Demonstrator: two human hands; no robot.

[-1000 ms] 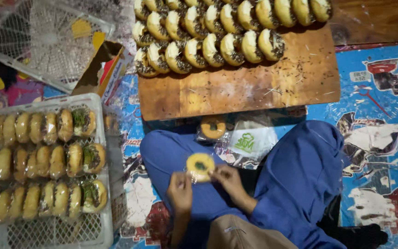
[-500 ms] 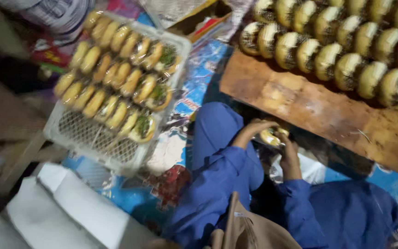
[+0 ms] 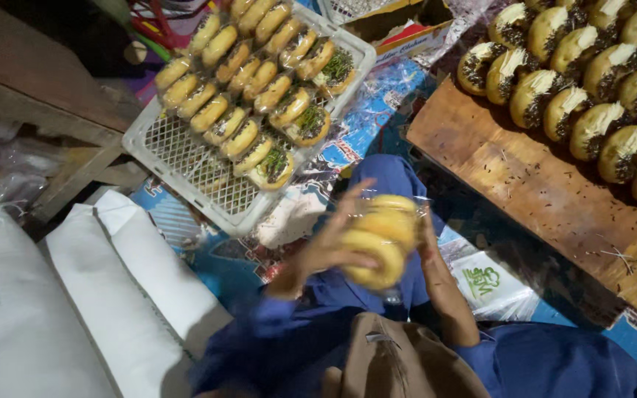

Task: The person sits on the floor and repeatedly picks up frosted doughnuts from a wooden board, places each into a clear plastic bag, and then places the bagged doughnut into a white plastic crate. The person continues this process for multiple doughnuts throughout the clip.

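Both hands up over the lap, frame motion-blurred. Left hand (image 3: 326, 247) closed around the wrapped donut (image 3: 379, 239), fingers on its near side. Right hand (image 3: 427, 237) on the far side of the same donut, mostly hidden behind it; can't tell its grip. Clear plastic wrap around the donut. Up-left of the left hand: white crate (image 3: 186, 158) with rows of wrapped donuts. Up-right of the right hand: wooden board (image 3: 525, 177) with chocolate-sprinkled donuts. Plastic bags (image 3: 492, 284) just right of the right forearm.
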